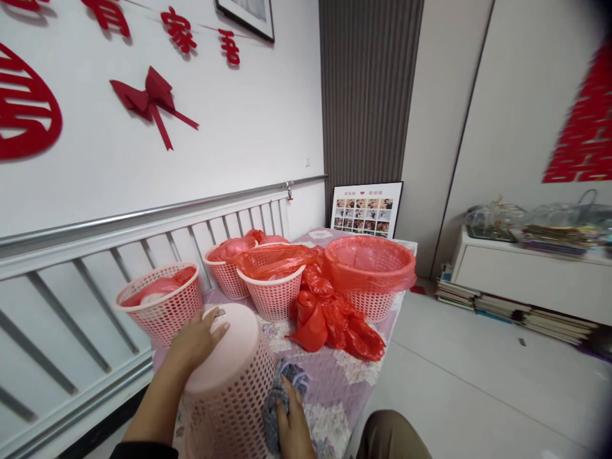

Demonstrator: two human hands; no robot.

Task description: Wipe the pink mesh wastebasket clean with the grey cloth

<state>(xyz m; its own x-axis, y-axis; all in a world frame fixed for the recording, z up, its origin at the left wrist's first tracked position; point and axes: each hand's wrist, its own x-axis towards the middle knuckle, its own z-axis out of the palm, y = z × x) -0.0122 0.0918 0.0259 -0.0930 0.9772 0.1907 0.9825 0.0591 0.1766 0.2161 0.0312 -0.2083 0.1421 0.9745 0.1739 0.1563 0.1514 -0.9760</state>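
Between both hands, pale-pink perforated basket (229, 382).

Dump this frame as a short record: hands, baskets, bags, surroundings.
left hand: spread on base of upside-down pink basket
right hand: holds grey cloth at that basket's side
rightmost basket: upright, red bag over rim
other upright baskets: at least three, red plastic inside
red roll: on patterned tablecloth
wall: red bow

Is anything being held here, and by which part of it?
The right hand holds a gray cloth by its bunched middle, against the side of the upturned basket. The left hand rests spread on the basket's base.
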